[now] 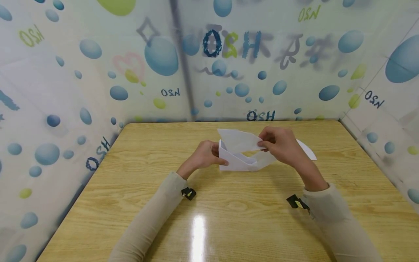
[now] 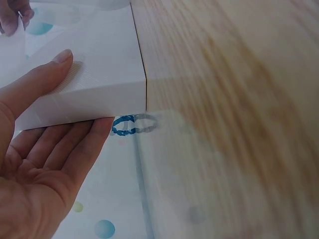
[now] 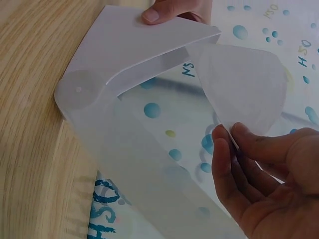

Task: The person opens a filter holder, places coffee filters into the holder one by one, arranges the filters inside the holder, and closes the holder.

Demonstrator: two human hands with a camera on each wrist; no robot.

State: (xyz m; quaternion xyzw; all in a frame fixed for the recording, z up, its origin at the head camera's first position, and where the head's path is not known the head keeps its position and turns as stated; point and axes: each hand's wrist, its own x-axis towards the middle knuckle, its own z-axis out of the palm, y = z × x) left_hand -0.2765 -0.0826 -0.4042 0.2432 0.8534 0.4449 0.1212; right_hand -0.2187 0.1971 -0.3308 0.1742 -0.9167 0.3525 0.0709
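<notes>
A white box (image 1: 233, 162) with a slanted, cut-away opening stands on the table. My left hand (image 1: 205, 154) grips its left end, the thumb on the near face and the fingers on the opposite side. Above the opening, my right hand (image 1: 284, 146) pinches the edge of a thin white sheet (image 3: 244, 84) between thumb and fingertips. The sheet's other end reaches the box's upper corner. From a rounded corner of the box a translucent strip (image 3: 144, 154) runs off below the right hand. Beyond that hand shows a white curved end (image 1: 307, 150), partly hidden.
The wood-grain table (image 1: 157, 153) reaches back to a hanging sheet (image 1: 229, 98) printed with blue and green drops, which also closes off both sides. Dark clips (image 1: 189, 193) hang at both sleeve cuffs. A bright glare lies on the near tabletop.
</notes>
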